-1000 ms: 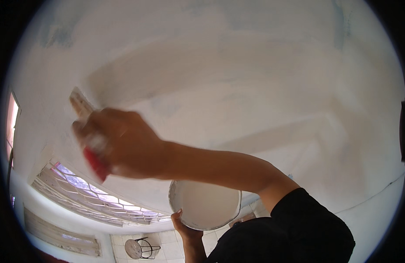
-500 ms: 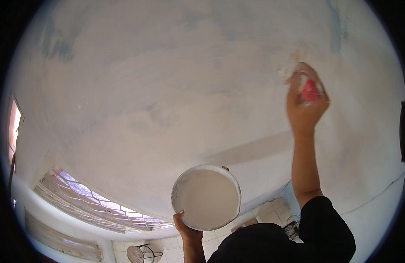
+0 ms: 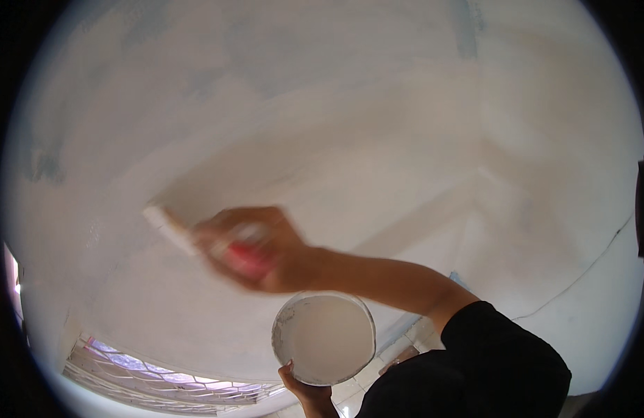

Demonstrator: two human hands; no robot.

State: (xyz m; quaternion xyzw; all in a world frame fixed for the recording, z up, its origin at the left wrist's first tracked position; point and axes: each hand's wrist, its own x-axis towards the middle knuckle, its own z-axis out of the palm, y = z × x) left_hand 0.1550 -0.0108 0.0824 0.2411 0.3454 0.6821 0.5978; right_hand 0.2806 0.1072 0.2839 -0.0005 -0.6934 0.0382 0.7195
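My right hand is wrapped round a paintbrush with a red handle; motion blurs both. The brush's pale bristle end points left, at the wall, though I cannot tell whether it touches. Patchy whitish paint covers that wall, with bluish areas showing through. Below my right forearm, my left hand grips the near-left rim of a round bucket. Off-white paint fills part of the bucket. My right wrist overlaps the bucket's far edge in the picture.
At the lower left is a window with a white grille. A dark object juts in at the far right, and a crack runs along the wall there. Pale floor tiles show beside the bucket.
My right hand has swept the paintbrush from the upper right down to the left, above the bucket. The view has shifted; my left hand still holds the bucket.
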